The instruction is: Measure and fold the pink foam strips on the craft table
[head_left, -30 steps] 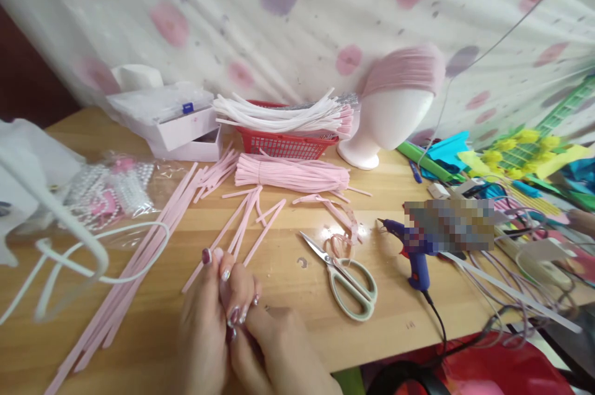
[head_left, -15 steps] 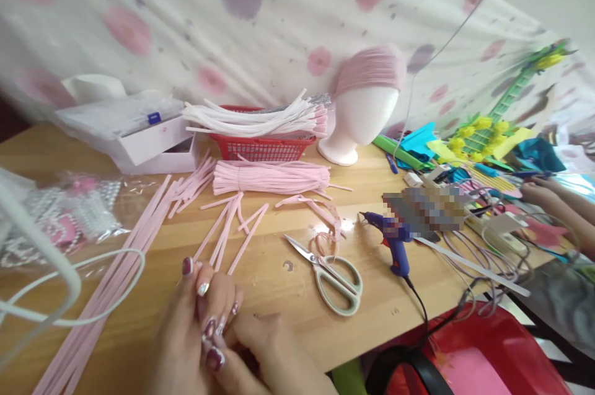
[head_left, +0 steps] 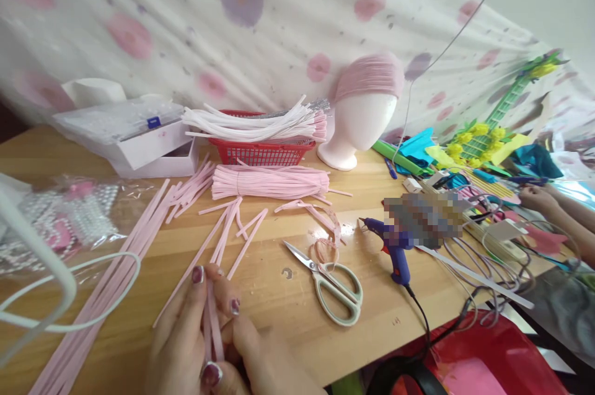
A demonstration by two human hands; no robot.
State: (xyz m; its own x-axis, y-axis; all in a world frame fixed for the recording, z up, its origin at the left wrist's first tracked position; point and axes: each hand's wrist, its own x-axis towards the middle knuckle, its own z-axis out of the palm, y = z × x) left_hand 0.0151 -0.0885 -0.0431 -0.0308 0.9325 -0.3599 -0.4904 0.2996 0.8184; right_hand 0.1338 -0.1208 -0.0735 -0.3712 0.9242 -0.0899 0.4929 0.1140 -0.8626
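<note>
At the table's near edge my left hand (head_left: 179, 327) and my right hand (head_left: 260, 339) are close together, fingers bent inward. Both are closed on a folded pink pipe cleaner (head_left: 214, 327), whose two strands run side by side between them; its lower end is hidden by a thumb. Just beyond my fingertips, short pink pipe cleaner pieces (head_left: 225, 230) lie loosely on the wood. Scissors (head_left: 337, 286) with pale green handles rest right of my hands, blades partly apart. Farther right lies a purple hot glue gun (head_left: 395, 246), its nozzle pointing left.
A tied pink pipe cleaner bundle (head_left: 269, 183) lies before a red basket (head_left: 264, 152) holding white stems. A white foam head (head_left: 365, 122) wears a pink cap. Long pink stems (head_left: 100, 296) and bagged beads (head_left: 88, 215) are at left. Another person's hand (head_left: 537, 199) is at far right.
My hands have shifted apart a little and the fingers have opened out, so the folded pink pipe cleaner between them now shows. The view has tilted slightly.
</note>
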